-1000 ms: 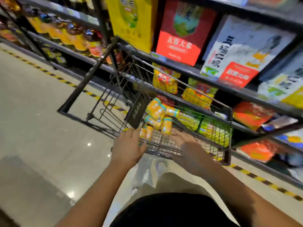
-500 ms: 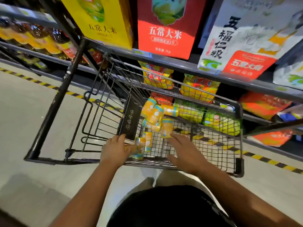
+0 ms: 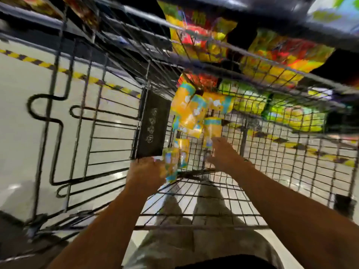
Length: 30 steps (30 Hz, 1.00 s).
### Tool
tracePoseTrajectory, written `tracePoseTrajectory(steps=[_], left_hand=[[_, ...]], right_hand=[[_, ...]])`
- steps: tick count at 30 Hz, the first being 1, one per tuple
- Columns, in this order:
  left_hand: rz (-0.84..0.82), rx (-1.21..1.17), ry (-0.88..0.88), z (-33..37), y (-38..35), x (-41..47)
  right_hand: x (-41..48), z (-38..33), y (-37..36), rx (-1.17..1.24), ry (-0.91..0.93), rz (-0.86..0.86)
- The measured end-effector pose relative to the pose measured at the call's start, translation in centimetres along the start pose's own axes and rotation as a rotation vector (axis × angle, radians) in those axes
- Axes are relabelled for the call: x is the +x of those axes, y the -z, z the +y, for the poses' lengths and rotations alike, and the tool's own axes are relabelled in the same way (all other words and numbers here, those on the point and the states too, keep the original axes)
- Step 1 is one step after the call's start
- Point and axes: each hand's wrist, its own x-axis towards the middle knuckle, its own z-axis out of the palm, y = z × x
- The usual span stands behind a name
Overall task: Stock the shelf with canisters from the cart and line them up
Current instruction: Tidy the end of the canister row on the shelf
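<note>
Several yellow canisters with light blue ends [image 3: 191, 111] lie heaped in the wire cart [image 3: 252, 206], against its far left corner. My left hand [image 3: 144, 175] grips one such canister [image 3: 171, 166] near the cart's near left side, just above the mesh floor. My right hand [image 3: 223, 154] reaches into the basket with fingers stretched toward another yellow canister [image 3: 210, 131], fingertips at its lower end. Motion blur smears the whole frame.
A black panel [image 3: 152, 125] forms the folded child seat at the cart's left. The dark store shelf [image 3: 242, 43] behind the cart holds yellow, red and green bags. Yellow-black floor tape [image 3: 64, 71] runs along the shelf base. My legs show under the basket.
The camera has dropped closer over the cart. My left hand has lifted a canister off the mesh. My right hand has moved forward to a second canister.
</note>
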Motion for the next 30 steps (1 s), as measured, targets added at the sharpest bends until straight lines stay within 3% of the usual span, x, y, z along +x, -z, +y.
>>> tracePoseTrajectory(steps=[2,5,10,14,20,25,30], left_hand=[[-0.140,-0.020,0.051,0.8,0.0,0.4],[-0.071,-0.048,0.059,0.7,-0.4,1.2],[-0.144,-0.033,0.083,0.0,-1.3,1.7],[-0.153,0.128,0.045,0.7,-2.0,2.1],[-0.182,0.159,0.038,0.9,-2.1,2.8],[-0.085,-0.019,0.040,0.5,0.0,2.3],[0.075,-0.548,0.128,0.6,1.3,2.6]], right_hand=[[1.8,0.8,-1.6,0.059,-0.051,0.045],[3.5,0.7,-2.5,0.162,-0.097,0.137],[6.0,0.5,-3.5,0.259,-0.177,0.262],[7.3,1.3,-3.7,0.344,-0.220,0.286],[7.8,1.9,-3.7,0.426,-0.212,0.271],[5.8,3.1,-3.4,0.300,-0.280,0.213],[2.1,5.6,-4.1,0.067,-0.386,0.226]])
